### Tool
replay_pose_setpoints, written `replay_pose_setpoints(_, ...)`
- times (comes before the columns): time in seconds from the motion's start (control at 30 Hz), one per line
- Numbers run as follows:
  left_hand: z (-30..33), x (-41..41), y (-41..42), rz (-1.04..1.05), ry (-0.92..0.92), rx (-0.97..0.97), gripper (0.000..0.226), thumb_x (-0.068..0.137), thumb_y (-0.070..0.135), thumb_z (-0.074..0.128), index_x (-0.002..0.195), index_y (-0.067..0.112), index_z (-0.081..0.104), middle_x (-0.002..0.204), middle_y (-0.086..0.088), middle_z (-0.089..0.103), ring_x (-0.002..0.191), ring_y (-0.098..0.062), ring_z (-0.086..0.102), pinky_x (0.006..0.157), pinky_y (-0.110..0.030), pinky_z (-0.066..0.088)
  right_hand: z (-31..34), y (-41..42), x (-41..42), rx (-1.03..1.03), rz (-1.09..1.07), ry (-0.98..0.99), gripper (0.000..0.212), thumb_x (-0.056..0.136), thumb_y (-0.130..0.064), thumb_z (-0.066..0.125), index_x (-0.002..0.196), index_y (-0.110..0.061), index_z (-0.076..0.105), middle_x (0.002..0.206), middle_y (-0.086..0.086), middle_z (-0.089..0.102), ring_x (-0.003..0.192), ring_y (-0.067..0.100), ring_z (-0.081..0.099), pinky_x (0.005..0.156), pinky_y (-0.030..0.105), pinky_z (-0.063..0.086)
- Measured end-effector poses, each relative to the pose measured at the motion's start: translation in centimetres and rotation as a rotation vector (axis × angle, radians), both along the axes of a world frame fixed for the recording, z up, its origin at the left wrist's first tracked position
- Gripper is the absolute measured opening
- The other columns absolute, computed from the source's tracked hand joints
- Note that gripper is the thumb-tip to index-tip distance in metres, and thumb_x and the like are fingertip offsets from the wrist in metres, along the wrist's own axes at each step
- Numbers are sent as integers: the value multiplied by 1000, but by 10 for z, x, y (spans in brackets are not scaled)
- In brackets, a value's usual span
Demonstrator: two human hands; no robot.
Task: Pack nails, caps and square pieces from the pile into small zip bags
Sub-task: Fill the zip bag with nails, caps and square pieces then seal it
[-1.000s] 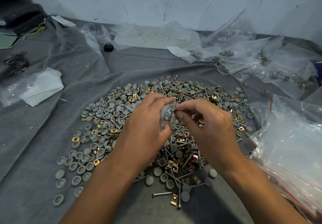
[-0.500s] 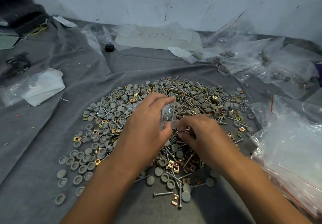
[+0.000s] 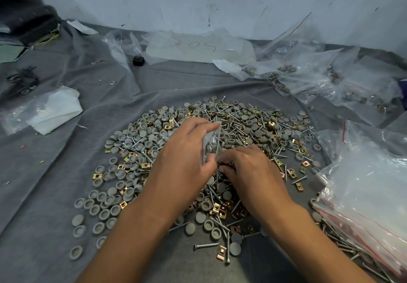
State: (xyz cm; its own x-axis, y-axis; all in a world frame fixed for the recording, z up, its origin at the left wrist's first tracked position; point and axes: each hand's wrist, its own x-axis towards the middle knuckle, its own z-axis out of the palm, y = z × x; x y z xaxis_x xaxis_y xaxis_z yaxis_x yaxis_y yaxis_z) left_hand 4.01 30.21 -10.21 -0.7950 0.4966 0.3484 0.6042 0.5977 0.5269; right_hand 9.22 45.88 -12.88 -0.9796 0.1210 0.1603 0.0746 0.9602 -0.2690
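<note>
A wide pile (image 3: 253,128) of grey round caps, steel nails and brass square pieces covers the grey cloth in the middle. My left hand (image 3: 185,161) holds a small clear zip bag (image 3: 211,144) upright over the pile, fingers on top and thumb below; some grey caps show inside it. My right hand (image 3: 248,172) is down on the pile just right of the bag, its fingers curled among nails; what they pinch is hidden.
A stack of clear zip bags with red stripes (image 3: 370,186) lies at the right. Filled small bags (image 3: 308,73) are heaped at the back right. A white folded bag (image 3: 48,111) lies at the left, and a small black block (image 3: 138,60) sits near the back wall.
My right hand has dropped from the bag's mouth down onto the pile in front of the bag. The left hand keeps the bag in the same place.
</note>
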Motion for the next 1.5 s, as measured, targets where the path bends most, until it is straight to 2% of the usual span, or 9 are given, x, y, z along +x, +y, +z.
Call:
replay_pose_setpoints(0.1,0,-1,0,-2,0,6,59,86,23,71,141,32,50,128,26,43,109,7,46,96,-11,40,-1,-1,1,-8,7,-10,23,97,-39,62,120,-35,67,108,-13,64,111,13,48,82,32,48)
replay_pose_setpoints(0.37,0,-1,-1,5,-3,-8,59,87,25,70,142,33,49,126,29,38,114,11,39,91,-2,29,-1,2,6,-115,2,5,21,96,-30,65,117,-28,68,103,-9,64,106,15,54,85,39,50)
replay_pose_setpoints(0.6,1,-1,-1,6,-5,-18,60,86,26,69,142,32,49,129,26,41,114,12,38,91,0,28,-1,0,6,-42,11,-53,22,97,-42,60,118,-36,56,112,-14,59,115,14,46,84,34,46)
replay_pose_setpoints(0.77,0,0,-1,7,-4,-24,60,87,27,69,142,34,48,128,29,38,113,12,38,87,1,28,-2,-4,8,-79,0,18,6,97,-37,61,97,-33,56,93,-14,61,99,16,54,94,41,50)
replay_pose_setpoints(0.97,0,0,-1,8,-9,-16,60,87,27,70,142,34,48,131,25,42,111,12,40,88,0,30,2,7,5,-230,-9,45,8,94,-29,67,98,-33,62,93,-16,60,90,8,54,74,36,52)
replay_pose_setpoints(1.03,0,0,-1,9,-13,-18,60,87,27,70,142,34,48,131,25,43,110,11,40,87,0,30,2,13,4,-179,4,2,3,96,-31,63,98,-32,64,93,-15,59,89,8,55,75,35,51)
replay_pose_setpoints(1.2,2,1,-2,3,-13,-14,58,88,27,69,142,33,49,131,23,44,109,11,42,88,-1,32,7,26,7,-69,97,-185,16,96,-43,62,110,-41,67,99,-18,52,96,7,54,81,32,51)
replay_pose_setpoints(1.37,3,2,-1,-1,-20,-16,58,87,30,65,143,32,48,131,24,42,106,11,40,86,-1,31,15,37,11,9,81,-77,13,96,-43,61,106,-39,67,104,-21,57,101,5,54,77,28,50)
replay_pose_setpoints(1.5,3,2,-1,2,-18,-20,59,88,28,67,143,32,48,132,22,44,107,10,40,87,-2,31,16,33,11,27,130,-138,14,94,-47,63,105,-40,66,100,-21,56,99,4,51,74,26,46)
